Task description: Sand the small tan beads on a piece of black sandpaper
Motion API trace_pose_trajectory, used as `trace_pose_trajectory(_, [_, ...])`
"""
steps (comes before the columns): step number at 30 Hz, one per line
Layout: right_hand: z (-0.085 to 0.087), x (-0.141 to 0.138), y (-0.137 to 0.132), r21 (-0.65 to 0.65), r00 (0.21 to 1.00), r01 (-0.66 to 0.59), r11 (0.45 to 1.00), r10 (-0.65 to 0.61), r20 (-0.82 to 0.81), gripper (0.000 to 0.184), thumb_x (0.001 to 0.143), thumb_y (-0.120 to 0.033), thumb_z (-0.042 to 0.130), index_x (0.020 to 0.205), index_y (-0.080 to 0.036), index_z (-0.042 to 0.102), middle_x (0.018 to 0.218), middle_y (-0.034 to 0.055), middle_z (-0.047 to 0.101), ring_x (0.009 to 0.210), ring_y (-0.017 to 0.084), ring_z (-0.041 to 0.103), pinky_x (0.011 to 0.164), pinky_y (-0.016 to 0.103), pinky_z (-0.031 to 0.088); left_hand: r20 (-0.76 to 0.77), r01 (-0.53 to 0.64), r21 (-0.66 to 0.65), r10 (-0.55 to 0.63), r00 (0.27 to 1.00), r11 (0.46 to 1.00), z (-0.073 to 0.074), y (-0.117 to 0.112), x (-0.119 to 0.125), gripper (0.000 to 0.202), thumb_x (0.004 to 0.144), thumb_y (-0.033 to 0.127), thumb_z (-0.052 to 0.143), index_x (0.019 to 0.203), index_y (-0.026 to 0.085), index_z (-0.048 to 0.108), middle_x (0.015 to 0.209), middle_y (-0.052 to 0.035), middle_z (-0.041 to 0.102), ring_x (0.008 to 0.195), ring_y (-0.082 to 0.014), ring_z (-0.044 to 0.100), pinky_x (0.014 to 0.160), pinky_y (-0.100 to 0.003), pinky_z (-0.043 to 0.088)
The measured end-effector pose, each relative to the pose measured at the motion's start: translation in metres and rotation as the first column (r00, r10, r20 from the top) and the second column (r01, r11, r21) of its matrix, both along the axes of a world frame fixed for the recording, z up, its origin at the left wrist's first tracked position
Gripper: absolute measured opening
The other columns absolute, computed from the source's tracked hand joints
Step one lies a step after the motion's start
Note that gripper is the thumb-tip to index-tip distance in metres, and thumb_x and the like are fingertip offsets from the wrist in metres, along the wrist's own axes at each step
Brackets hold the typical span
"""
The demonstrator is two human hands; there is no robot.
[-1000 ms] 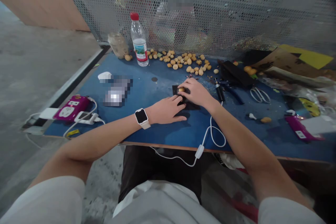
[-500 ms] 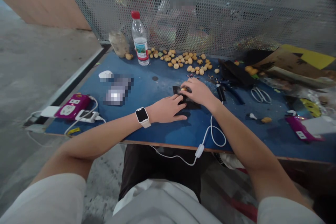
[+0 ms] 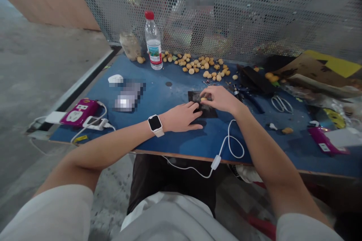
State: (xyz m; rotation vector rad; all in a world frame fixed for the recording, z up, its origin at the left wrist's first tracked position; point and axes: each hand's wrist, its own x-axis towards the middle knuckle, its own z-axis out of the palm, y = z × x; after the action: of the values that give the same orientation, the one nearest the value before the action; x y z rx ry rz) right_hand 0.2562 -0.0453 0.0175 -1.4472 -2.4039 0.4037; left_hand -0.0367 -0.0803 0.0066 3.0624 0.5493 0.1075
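My left hand [image 3: 179, 117] lies flat on the lower edge of a black abrasive-looking sheet [image 3: 209, 111], holding it against the blue table top [image 3: 175, 96]. My right hand [image 3: 220, 99] is curled over the sheet, its thumb and fingertips pinching a small tan nut [image 3: 203, 99] against it. A loose heap of similar tan nuts [image 3: 198, 64] lies farther back, beyond both hands. A smartwatch [image 3: 155, 123] is on my left wrist.
A plastic water bottle [image 3: 154, 41] and a glass jar [image 3: 130, 46] stand at the back by a perforated metal screen [image 3: 254, 7]. Scissors [image 3: 281, 104] and black-handled pliers [image 3: 250, 99] lie right of my hands. A pink power strip [image 3: 78, 113] sits at the left.
The nut under my right fingertips has slid a little to the right across the black sheet. My left hand stays in place on the sheet, and the whole view has shifted slightly.
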Motion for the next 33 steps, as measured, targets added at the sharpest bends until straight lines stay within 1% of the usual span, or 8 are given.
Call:
trace_pose_trajectory(5, [0.009,0.001,-0.003,-0.029,1.000,0.005,1.000,-0.004,0.022,0.016,0.107,-0.032,0.088,0.119,-0.025,0.093,0.116,0.0131,0.093,0.107,0.035,0.086,0.100,0.047,0.064,-0.013,-0.005,0.007,0.005,1.000,1.000,-0.001,0.000,0.000,0.076,0.140,0.066,0.052,0.181,0.007,0.073,0.162,-0.0292,0.076,0.144,-0.0424,0.078,0.118,-0.050,0.067])
trace_pose_trajectory(10, [0.017,0.006,-0.005,-0.054,0.998,0.029,0.998,-0.025,0.062,0.013,0.102,-0.029,0.092,0.114,-0.024,0.095,0.107,0.0107,0.093,0.096,0.032,0.083,0.092,0.044,0.061,-0.018,-0.004,0.020,0.004,1.000,1.000,0.000,0.000,0.001,0.077,0.140,0.067,0.051,0.181,0.006,0.074,0.160,-0.0283,0.077,0.144,-0.0421,0.078,0.119,-0.049,0.067])
trace_pose_trajectory(15, [0.021,0.014,-0.005,-0.069,0.996,0.035,0.997,-0.029,0.088,0.008,0.099,-0.029,0.095,0.105,-0.025,0.097,0.097,0.0082,0.091,0.091,0.031,0.082,0.088,0.042,0.059,-0.019,0.000,0.016,0.000,1.000,1.000,0.000,0.000,0.002,0.078,0.140,0.068,0.053,0.180,0.005,0.074,0.161,-0.0282,0.076,0.146,-0.0430,0.078,0.119,-0.050,0.067])
trace_pose_trajectory(18, [0.022,0.016,-0.005,-0.090,0.996,0.044,0.995,-0.037,0.079,0.009,0.099,-0.030,0.095,0.106,-0.025,0.098,0.094,0.0070,0.091,0.090,0.030,0.084,0.088,0.041,0.060,-0.005,0.002,0.021,-0.002,1.000,1.000,-0.002,0.000,0.002,0.076,0.140,0.068,0.052,0.177,0.006,0.076,0.160,-0.0276,0.076,0.145,-0.0424,0.078,0.118,-0.049,0.067])
trace_pose_trajectory(20, [0.020,0.014,-0.005,-0.078,0.995,0.061,0.995,-0.054,0.081,0.011,0.100,-0.030,0.095,0.109,-0.025,0.099,0.095,0.0071,0.092,0.090,0.030,0.084,0.089,0.041,0.061,0.009,0.006,0.027,-0.006,1.000,1.000,-0.004,0.001,0.001,0.074,0.140,0.068,0.051,0.177,0.008,0.076,0.159,-0.0269,0.077,0.145,-0.0418,0.078,0.117,-0.049,0.067])
trace_pose_trajectory(25, [0.012,0.008,-0.002,-0.008,0.992,0.055,0.998,-0.053,0.115,0.019,0.107,-0.032,0.091,0.122,-0.024,0.099,0.107,0.0117,0.094,0.102,0.035,0.086,0.098,0.046,0.064,-0.006,0.007,0.019,-0.007,1.000,1.000,-0.003,0.001,0.002,0.076,0.140,0.067,0.051,0.178,0.007,0.075,0.162,-0.0284,0.077,0.147,-0.0430,0.077,0.119,-0.051,0.067])
trace_pose_trajectory(29, [0.001,0.000,-0.001,0.076,0.989,0.025,0.997,-0.036,0.147,0.024,0.114,-0.035,0.085,0.132,-0.023,0.095,0.117,0.0163,0.094,0.122,0.042,0.086,0.109,0.053,0.066,-0.036,-0.006,0.006,0.007,0.999,1.000,0.002,0.000,0.003,0.077,0.140,0.068,0.052,0.179,0.005,0.074,0.165,-0.0296,0.076,0.149,-0.0438,0.078,0.121,-0.052,0.068])
trace_pose_trajectory(33, [-0.006,-0.010,-0.004,0.150,0.989,0.045,0.988,-0.065,0.135,0.033,0.119,-0.035,0.077,0.145,-0.021,0.090,0.129,0.0208,0.094,0.138,0.047,0.083,0.119,0.058,0.066,-0.045,-0.017,0.015,0.018,0.999,1.000,0.003,-0.002,0.003,0.077,0.140,0.068,0.052,0.180,0.006,0.074,0.165,-0.0302,0.076,0.149,-0.0440,0.079,0.119,-0.051,0.068])
